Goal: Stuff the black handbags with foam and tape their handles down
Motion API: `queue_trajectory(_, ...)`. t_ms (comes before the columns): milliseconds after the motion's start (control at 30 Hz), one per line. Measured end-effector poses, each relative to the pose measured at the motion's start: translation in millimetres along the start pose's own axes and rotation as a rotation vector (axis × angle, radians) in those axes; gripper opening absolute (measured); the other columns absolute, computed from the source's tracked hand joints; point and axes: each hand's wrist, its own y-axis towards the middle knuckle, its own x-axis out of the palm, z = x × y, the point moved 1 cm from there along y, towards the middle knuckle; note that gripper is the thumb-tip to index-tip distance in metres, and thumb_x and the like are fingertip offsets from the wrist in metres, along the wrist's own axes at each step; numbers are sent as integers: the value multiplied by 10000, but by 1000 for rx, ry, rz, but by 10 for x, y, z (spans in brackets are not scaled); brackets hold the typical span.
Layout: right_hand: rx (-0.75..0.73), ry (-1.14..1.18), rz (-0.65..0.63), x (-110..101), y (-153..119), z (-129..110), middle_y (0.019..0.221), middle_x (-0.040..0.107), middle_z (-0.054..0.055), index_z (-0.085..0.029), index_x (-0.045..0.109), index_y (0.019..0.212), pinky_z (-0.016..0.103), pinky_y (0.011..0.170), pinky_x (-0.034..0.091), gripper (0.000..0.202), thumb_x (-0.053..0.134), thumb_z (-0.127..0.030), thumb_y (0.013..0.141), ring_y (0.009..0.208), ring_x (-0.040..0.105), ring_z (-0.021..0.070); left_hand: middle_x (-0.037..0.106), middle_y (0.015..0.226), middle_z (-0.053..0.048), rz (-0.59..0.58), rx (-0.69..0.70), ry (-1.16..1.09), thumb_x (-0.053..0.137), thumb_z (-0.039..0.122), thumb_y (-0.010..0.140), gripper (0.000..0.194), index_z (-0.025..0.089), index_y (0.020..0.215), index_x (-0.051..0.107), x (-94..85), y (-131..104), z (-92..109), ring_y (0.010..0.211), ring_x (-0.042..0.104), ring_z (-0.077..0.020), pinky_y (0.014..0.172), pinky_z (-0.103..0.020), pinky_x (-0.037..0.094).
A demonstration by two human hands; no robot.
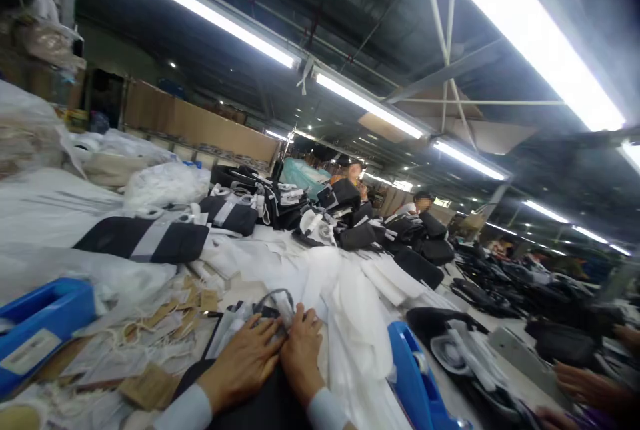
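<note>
A black bag (pixel 260 403) lies in front of me at the bottom of the view, with a thin dark looped handle and pale wrapping at its far end. My left hand (pixel 247 360) rests over the bag, its fingers bent together near the handle. Close beside it, my right hand (pixel 303 350) has its fingers curled down on the wrapped end, where a clear strip shows. Both hands look closed on the bag; the thumbs are mostly hidden. White foam sheets (pixel 357 323) spread out just right of my hands.
Brown and white tags with strings (pixel 165 330) lie at left, near a blue tape dispenser (pixel 50 323). Another blue dispenser (pixel 420 377) stands at right. Black bags (pixel 145 240) are piled along the table's far side. A co-worker's hands (pixel 590 383) show at lower right.
</note>
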Motion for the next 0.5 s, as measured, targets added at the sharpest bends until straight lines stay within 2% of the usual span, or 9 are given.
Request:
queue_trajectory(100,7,15,45,-45,-12,-8,1237,545,209,-153,539,1323,483,836,464,583,389,12,784,1108,538,381,626,1300,-58,40,-3,12,492,385,949,310,288,1214,620,31,-19,8,1210,558,-261,1093,-503,319)
queue_trajectory(233,9,98,68,-143,-86,43,1093,560,169,-144,587,1184,418,791,455,479,458,-37,735,990,540,336,628,1255,-45,9,41,4,489,321,948,274,235,1172,620,-78,-14,72,1193,533,-245,1103,-471,292)
queue_trajectory(367,4,218,64,-156,-84,126,1053,553,145,-147,560,1186,403,833,424,479,487,-95,716,943,529,303,659,1133,-57,-37,61,-6,467,312,955,252,184,1108,621,-122,26,71,1158,523,-259,1092,-491,273)
queue_trajectory(500,29,269,37,-143,-80,154,1050,576,129,-168,537,1169,369,797,418,426,465,-150,749,940,548,288,666,1056,-47,-20,62,-14,489,309,942,215,177,1037,630,-95,23,54,1100,534,-247,1076,-481,273)
